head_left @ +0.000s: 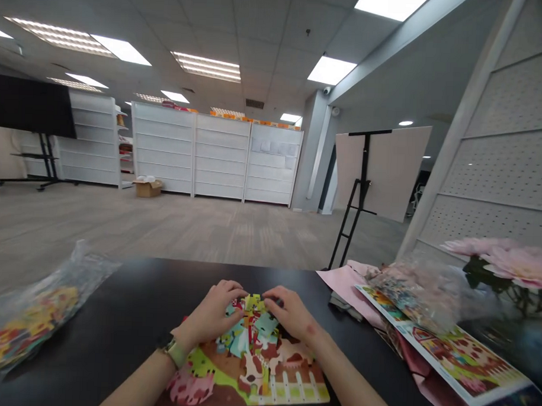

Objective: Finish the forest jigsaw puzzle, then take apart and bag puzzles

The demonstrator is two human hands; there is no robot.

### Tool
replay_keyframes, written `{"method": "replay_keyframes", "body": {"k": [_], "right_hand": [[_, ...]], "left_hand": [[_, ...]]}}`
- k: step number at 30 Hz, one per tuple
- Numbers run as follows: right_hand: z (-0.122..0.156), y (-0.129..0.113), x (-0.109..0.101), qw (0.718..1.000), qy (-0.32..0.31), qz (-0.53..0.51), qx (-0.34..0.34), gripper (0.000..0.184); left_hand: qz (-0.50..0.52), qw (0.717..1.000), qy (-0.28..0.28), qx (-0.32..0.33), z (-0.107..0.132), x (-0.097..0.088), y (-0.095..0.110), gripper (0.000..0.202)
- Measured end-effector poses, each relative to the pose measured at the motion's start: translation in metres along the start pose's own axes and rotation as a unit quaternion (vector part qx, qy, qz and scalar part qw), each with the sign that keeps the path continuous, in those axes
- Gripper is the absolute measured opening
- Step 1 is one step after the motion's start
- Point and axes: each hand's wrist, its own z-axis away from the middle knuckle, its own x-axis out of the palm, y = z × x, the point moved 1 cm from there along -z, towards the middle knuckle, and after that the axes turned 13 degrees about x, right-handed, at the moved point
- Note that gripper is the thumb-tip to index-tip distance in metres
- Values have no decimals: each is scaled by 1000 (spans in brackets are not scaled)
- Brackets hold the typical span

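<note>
Head view: a jigsaw puzzle [247,377] lies low in the centre of the frame on a black surface [130,287].
Done: the lower part is joined, showing brown ground, green grass, a pink pig [190,387], a spotted cow [256,368] and a white fence [286,392].
Left: the upper part is unfinished, with teal, yellow and red loose pieces [244,331] heaped under the hands; more wait in a clear plastic bag [33,325] at the left edge.
Left hand: the left hand [211,312], with a wristwatch [173,350], rests on the heap's left side.
Right hand: the right hand [289,315] rests on the heap's right side.
Fingers: both sets curve inward, narrowly spaced, with the right fingers [272,299] near a yellow-green piece; I cannot tell whether either hand grips a piece.
Around: at lower right, a printed farm picture sheet [452,357] lies over pink paper [343,282], below a second clear bag [410,294] and pink artificial flowers [513,263].
In the way: the hands hide part of the heap.
</note>
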Motion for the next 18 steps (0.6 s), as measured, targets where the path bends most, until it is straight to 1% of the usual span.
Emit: {"method": "replay_keyframes", "body": {"k": [2, 3, 5, 6, 8, 10, 11, 13, 15, 18], "right_hand": [[14, -2, -8, 1000, 15, 4, 18, 28], [27, -1, -11, 999, 25, 8, 27, 29], [62, 6, -14, 998, 36, 21, 45, 34], [82, 12, -14, 997, 38, 32, 58, 41], [122, 26, -9, 995, 4, 65, 73, 66], [152, 39, -1, 993, -17, 87, 74, 81], [164, 45, 3, 992, -20, 99, 70, 84], [179, 54, 11, 989, -26, 130, 62, 90], [190, 62, 19, 983, -36, 169, 62, 91], [206, 72, 22, 979, -40, 190, 59, 74]], "left_hand": [[-21, 1000, 6, 6, 7, -3, 11, 34], [-29, 999, 10, 10, 14, -4, 20, 35], [-35, 999, 11, 19, 31, -2, 42, 41], [-30, 999, 5, 23, 40, 2, 54, 46], [-11, 999, -40, 30, 56, 13, 81, 65], [4, 996, -85, 37, 63, 26, 107, 78], [5, 995, -95, 39, 63, 32, 118, 80], [4, 994, -101, 41, 59, 42, 134, 76], [7, 993, -106, 47, 57, 48, 144, 62], [18, 991, -115, 66, 61, 52, 150, 44]]}}
